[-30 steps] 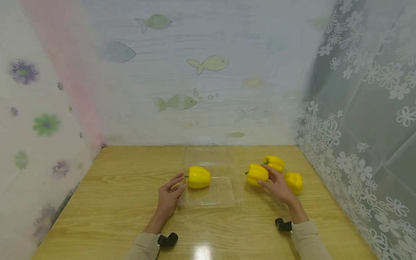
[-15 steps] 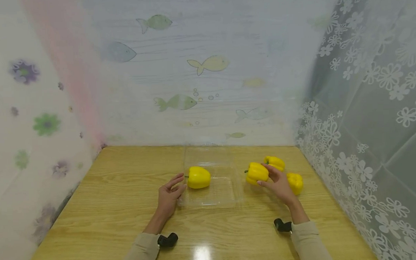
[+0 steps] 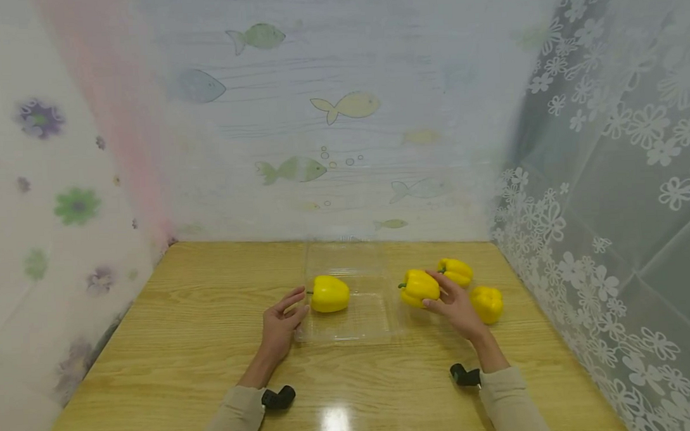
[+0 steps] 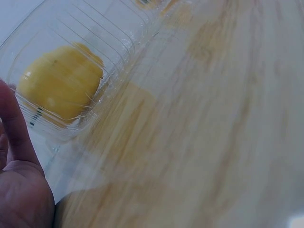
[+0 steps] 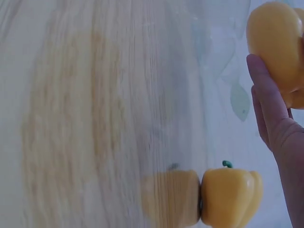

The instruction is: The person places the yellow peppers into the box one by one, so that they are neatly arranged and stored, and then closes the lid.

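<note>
My right hand grips a yellow bell pepper by its right side, its green stem facing left. It is just right of a clear plastic clamshell container. In the right wrist view, fingers and thumb hold the pepper above the table. Another yellow bell pepper lies in the container's left part, stem to the left. At the container's left edge is my left hand, its fingers lightly bent and touching the wall. The left wrist view shows that pepper through the clear plastic.
Two more yellow peppers lie on the table to the right, one farther back and one nearer. The container's raised lid leans at the back. A fish-patterned curtain hangs behind the wooden table.
My right hand has moved slightly left with the held pepper, toward the container. The left hand, the container and the pepper inside it have stayed in place.
</note>
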`<action>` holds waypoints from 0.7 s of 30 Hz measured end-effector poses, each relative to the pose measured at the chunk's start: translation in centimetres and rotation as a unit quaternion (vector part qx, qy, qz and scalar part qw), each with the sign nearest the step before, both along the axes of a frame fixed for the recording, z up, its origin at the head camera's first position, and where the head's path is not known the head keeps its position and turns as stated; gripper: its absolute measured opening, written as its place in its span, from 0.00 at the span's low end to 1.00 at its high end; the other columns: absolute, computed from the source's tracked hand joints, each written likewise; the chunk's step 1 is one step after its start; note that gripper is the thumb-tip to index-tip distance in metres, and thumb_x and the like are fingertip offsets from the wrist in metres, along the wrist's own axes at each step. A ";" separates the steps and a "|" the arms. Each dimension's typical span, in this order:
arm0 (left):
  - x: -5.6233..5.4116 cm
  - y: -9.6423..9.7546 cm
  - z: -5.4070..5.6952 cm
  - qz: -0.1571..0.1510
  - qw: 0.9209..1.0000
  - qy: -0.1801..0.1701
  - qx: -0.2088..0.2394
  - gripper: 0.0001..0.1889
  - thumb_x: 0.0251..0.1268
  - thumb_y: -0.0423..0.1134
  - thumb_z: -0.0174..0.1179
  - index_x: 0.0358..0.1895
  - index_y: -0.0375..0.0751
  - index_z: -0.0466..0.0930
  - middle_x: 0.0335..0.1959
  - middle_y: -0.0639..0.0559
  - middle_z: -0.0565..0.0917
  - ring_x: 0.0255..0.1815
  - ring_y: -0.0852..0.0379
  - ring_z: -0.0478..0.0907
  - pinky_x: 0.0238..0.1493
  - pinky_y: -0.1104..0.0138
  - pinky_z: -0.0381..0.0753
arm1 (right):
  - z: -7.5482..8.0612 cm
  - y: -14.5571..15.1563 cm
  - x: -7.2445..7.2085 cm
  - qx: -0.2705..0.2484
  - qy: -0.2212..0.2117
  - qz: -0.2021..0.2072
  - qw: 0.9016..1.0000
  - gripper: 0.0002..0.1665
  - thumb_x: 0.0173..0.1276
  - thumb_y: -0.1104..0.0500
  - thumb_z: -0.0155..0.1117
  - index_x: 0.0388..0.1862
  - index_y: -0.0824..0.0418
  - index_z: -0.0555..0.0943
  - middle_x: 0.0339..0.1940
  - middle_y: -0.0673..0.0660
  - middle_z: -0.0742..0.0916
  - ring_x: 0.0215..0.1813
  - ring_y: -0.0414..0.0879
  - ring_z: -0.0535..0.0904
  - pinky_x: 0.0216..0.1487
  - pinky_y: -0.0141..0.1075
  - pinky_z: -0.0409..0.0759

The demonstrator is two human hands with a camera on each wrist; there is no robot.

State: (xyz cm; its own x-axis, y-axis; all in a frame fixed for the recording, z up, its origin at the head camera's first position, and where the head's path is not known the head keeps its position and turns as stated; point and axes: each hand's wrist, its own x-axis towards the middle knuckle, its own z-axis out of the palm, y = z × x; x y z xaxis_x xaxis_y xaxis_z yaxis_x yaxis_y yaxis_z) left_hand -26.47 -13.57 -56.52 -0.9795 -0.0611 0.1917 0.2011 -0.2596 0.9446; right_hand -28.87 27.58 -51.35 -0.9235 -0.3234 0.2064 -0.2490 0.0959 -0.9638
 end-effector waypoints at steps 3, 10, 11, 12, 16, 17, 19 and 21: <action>0.0 0.0 0.0 -0.001 1.000 0.000 0.000 0.22 0.66 0.28 0.67 0.62 0.24 0.78 0.71 0.40 0.75 0.29 0.66 0.75 0.22 0.77 0.73 | -0.1 -0.3 0.0 0.000 -0.001 -0.013 1.000 0.42 0.71 0.66 0.67 0.80 0.61 0.61 0.82 0.67 0.59 0.65 0.28 0.74 0.55 0.33 0.83; 0.0 0.1 0.1 -0.002 1.000 0.000 0.005 0.23 0.65 0.28 0.68 0.62 0.23 0.78 0.70 0.40 0.75 0.28 0.66 0.75 0.21 0.77 0.73 | 0.0 -0.9 0.3 -0.023 0.000 -0.012 1.000 0.41 0.71 0.66 0.67 0.80 0.62 0.62 0.80 0.68 0.61 0.64 0.33 0.77 0.53 0.35 0.85; 0.0 0.1 0.1 -0.002 1.000 0.001 0.006 0.23 0.65 0.28 0.68 0.61 0.23 0.78 0.70 0.40 0.75 0.28 0.66 0.75 0.21 0.77 0.73 | 0.0 -0.9 0.4 -0.027 -0.003 -0.011 1.000 0.41 0.72 0.67 0.66 0.80 0.62 0.61 0.80 0.67 0.62 0.64 0.33 0.78 0.53 0.35 0.85; 0.0 0.1 0.1 -0.003 1.000 0.001 0.008 0.23 0.65 0.28 0.68 0.61 0.23 0.78 0.70 0.40 0.75 0.28 0.66 0.75 0.21 0.77 0.73 | 0.0 -1.0 0.4 -0.031 -0.006 -0.011 0.999 0.41 0.72 0.66 0.66 0.80 0.62 0.61 0.80 0.66 0.62 0.64 0.34 0.78 0.53 0.35 0.85; 0.0 0.1 0.0 -0.004 1.000 0.003 0.011 0.22 0.65 0.28 0.68 0.61 0.24 0.78 0.70 0.39 0.75 0.28 0.66 0.75 0.21 0.77 0.73 | 0.0 -1.3 0.3 -0.051 -0.010 -0.009 0.999 0.42 0.72 0.68 0.65 0.81 0.65 0.58 0.80 0.62 0.63 0.63 0.36 0.79 0.54 0.36 0.85; 0.0 0.1 0.0 -0.004 1.000 0.003 0.010 0.22 0.65 0.28 0.68 0.61 0.24 0.78 0.70 0.39 0.75 0.28 0.66 0.75 0.21 0.77 0.73 | 0.0 -1.4 0.3 -0.055 -0.010 -0.008 0.998 0.42 0.72 0.68 0.65 0.80 0.65 0.59 0.79 0.60 0.65 0.63 0.37 0.79 0.53 0.36 0.85; 0.0 0.1 0.0 -0.002 1.000 0.002 0.010 0.22 0.65 0.27 0.68 0.61 0.24 0.79 0.70 0.39 0.75 0.28 0.66 0.75 0.21 0.77 0.73 | 0.0 -1.6 0.3 -0.065 -0.005 0.004 0.998 0.41 0.73 0.68 0.64 0.80 0.65 0.58 0.78 0.57 0.66 0.63 0.38 0.80 0.54 0.37 0.85; 0.0 0.1 0.0 0.001 1.000 0.002 0.011 0.22 0.65 0.27 0.68 0.61 0.24 0.78 0.70 0.39 0.75 0.28 0.66 0.75 0.21 0.77 0.73 | 0.1 -1.8 0.2 -0.072 0.000 0.016 0.997 0.40 0.73 0.69 0.63 0.80 0.65 0.59 0.77 0.54 0.68 0.63 0.39 0.80 0.54 0.38 0.85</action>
